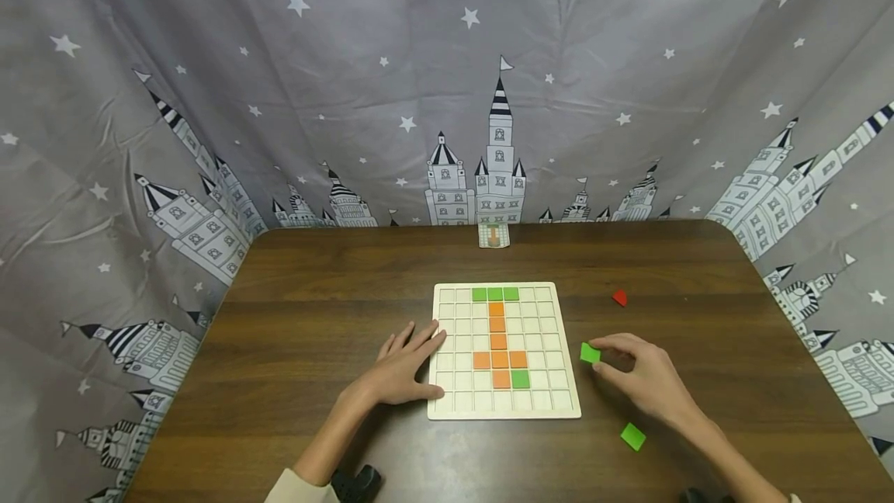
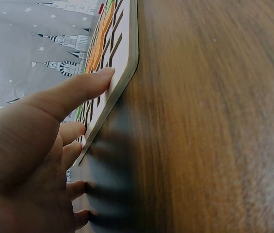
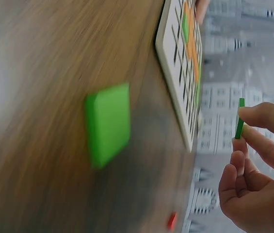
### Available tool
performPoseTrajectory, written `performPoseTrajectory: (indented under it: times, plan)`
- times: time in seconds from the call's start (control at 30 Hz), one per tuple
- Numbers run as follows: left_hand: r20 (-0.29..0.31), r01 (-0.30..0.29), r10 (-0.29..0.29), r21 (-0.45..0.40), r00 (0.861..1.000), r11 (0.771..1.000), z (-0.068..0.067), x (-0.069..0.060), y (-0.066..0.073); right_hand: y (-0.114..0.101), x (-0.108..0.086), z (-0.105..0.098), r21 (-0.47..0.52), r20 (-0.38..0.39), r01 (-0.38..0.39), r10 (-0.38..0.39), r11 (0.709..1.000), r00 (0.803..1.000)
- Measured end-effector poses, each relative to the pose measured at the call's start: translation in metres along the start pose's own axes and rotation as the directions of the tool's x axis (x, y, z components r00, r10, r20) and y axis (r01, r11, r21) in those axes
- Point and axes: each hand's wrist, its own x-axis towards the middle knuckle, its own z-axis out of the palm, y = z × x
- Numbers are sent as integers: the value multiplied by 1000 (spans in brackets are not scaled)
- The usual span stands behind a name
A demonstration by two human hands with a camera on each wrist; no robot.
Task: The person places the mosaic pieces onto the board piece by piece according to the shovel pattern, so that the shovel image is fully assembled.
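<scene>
1. My left hand, fingers spread, touches the left edge of the grid board on the wooden surface.
2. My right hand pinches a green square tile between thumb and fingers, just right of the board.
3. A loose green tile lies nearer me; a red piece lies farther away.
4. Orange tiles and inset green tiles fill some squares.

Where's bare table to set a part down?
Bare: table between its left edge and left hand; strip between picture card and board; patch between red piece and table's right edge. Crowded: right of board, with right hand, held green tile, loose green tile.
</scene>
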Motion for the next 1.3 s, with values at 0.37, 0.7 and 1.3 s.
performPoseTrajectory:
  times: [0.37,0.7,1.3]
  plan:
    - [0,6,-6,0,1000,1000,1,0,0,-33,18,44,121,118,67,-82,990,990]
    - [3,26,-26,4,1000,1000,-1,1,1,-51,30,83,209,179,127,-166,970,970]
    - [6,28,-28,12,1000,1000,0,0,1,-63,37,109,88,286,166,-184,982,940]
